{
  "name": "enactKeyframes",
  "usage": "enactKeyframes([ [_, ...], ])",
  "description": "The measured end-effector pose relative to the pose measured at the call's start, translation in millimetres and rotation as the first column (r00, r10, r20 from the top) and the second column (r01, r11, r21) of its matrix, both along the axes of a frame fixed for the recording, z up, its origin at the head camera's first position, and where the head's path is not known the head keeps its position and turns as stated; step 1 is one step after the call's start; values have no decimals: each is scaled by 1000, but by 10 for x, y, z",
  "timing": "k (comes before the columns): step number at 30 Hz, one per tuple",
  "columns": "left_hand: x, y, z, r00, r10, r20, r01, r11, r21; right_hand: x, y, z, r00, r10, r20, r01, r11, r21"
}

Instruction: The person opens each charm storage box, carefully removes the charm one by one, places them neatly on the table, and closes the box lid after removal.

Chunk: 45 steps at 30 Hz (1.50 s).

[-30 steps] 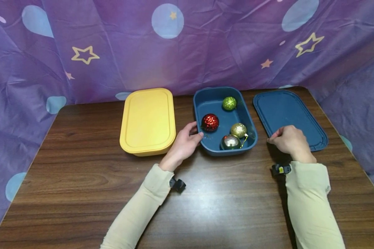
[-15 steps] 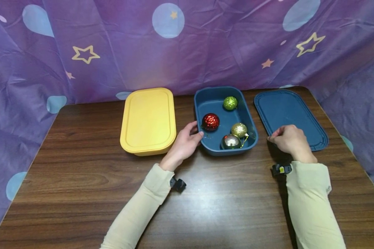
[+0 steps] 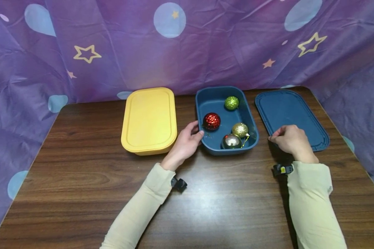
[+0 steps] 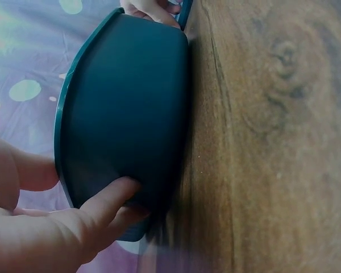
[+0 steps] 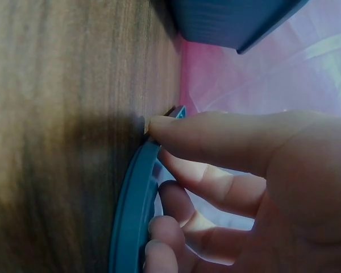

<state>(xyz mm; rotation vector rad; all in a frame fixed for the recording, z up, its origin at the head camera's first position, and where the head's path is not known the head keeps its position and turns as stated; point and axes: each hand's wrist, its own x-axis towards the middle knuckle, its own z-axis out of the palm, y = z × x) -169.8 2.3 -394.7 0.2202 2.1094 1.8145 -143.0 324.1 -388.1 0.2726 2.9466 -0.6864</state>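
Note:
A blue box (image 3: pixel 216 151) without its lid stands in the middle of the table. In it lie a red bauble (image 3: pixel 211 121), a green glitter bauble (image 3: pixel 231 103), a gold glitter bauble (image 3: pixel 240 130) and a shiny silver bauble (image 3: pixel 231 141). My left hand (image 3: pixel 187 142) grips the box's near left side, thumb at the rim and fingers against the outer wall (image 4: pixel 131 102). To the right, the blue lid (image 3: pixel 294 112) lies on the table. My right hand (image 3: pixel 291 140) pinches its near left edge between the thumb (image 5: pixel 199 136) and curled fingers.
Left of the blue box stands a yellow box with its lid on (image 3: pixel 149 119). The wooden table (image 3: pixel 224 204) ends at the back against a purple cloth (image 3: pixel 127 45) with stars and dots.
The whole head view has shifted slightly. Both hands keep their places on the blue box and the lid, and the baubles have not moved.

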Motion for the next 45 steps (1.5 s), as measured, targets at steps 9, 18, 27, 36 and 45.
enactKeyframes([
  [9, 6, 27, -5, 1000, 11, -23, -11, 1000, 21, -3, -3, 13, 1000, 6, -14, -6, 1000, -2],
  [18, 17, 23, -4, 999, 12, -36, -12, 1000, 8, 9, 9, 20, 1000, 14, 1, -14, 1000, -15],
  [27, 106, -27, 196, 982, -44, -185, 2, 975, -223, 7, 30, 22, 1000, 22, 0, -22, 1000, -21],
  [36, 203, -167, 499, 933, -117, -339, -23, 924, -382, 11, 68, 57, 999, 5, 42, -3, 999, -46],
  [45, 182, -411, 706, 924, -29, -381, -86, 956, -282, 42, 34, 187, 993, -27, -113, 22, 999, -47],
])
